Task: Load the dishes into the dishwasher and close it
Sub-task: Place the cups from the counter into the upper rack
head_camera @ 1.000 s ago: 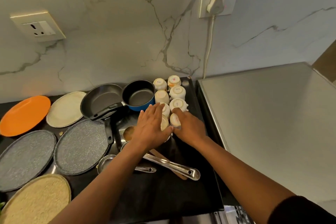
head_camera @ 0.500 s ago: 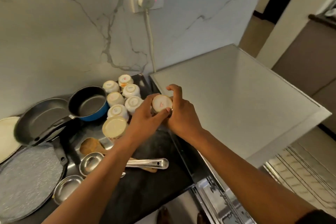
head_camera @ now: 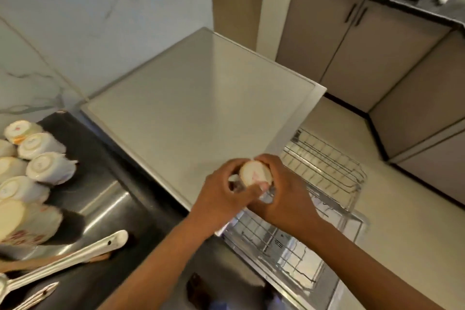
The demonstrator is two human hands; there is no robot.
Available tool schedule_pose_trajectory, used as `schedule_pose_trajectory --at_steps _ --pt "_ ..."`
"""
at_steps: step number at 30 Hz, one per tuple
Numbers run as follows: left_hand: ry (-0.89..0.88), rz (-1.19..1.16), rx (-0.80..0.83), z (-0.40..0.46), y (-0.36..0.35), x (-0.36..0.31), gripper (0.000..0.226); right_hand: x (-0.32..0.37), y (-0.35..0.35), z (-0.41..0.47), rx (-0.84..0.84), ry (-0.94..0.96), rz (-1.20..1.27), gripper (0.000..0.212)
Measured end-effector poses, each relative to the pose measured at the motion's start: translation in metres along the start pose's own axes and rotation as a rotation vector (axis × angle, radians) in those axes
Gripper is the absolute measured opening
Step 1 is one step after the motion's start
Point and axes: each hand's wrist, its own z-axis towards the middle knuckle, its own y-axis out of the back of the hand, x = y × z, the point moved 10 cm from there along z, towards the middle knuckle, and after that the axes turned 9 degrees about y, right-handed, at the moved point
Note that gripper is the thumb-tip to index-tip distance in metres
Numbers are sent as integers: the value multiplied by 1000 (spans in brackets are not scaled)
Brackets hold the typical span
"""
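A small white cup [head_camera: 254, 174] is held upside down between both hands, base toward me. My left hand [head_camera: 221, 196] curls round its left side and my right hand [head_camera: 284, 199] grips its right side. They hover above the front corner of the grey dishwasher top [head_camera: 201, 98], over the pulled-out wire rack [head_camera: 324, 166]. Several more upturned white cups [head_camera: 42, 148] stand on the black counter at the far left.
A long steel utensil handle [head_camera: 75, 257] and a wooden spoon [head_camera: 50, 263] lie at the lower left on a steel drainer [head_camera: 105, 199]. Grey cabinets [head_camera: 352, 40] stand across the beige floor to the right. A marble wall backs the counter.
Both hands picked one cup out of the group, lifted it and carried it rightward from the counter to above the dishwasher rack. The view swung right with them.
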Motion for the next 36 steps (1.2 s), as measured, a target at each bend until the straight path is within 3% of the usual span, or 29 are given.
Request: schedule_pose_trajectory --at_steps 3,6,11,14,17,21,27,36 --pt "67 34 116 9 -84 19 57 -64 28 -44 -11 -110 54 68" --pt "190 96 217 14 -151 54 81 -120 38 -73 10 -187 21 67" --pt "325 279 259 34 -205 125 66 -228 -2 -101 145 -356 -10 71" --pt "396 501 204 52 -207 180 62 -277 -51 -93 214 -333 -41 78" --pt "478 806 167 61 -194 230 67 -300 -101 -70 234 -234 -43 80" --pt "478 1022 159 72 -175 273 76 -310 -162 -38 235 -103 -13 86" --pt "491 1182 134 85 -151 306 87 -305 -219 3 200 4 26 88" --pt "548 1284 75 113 -136 307 72 -290 -260 43 294 72 -8 65"
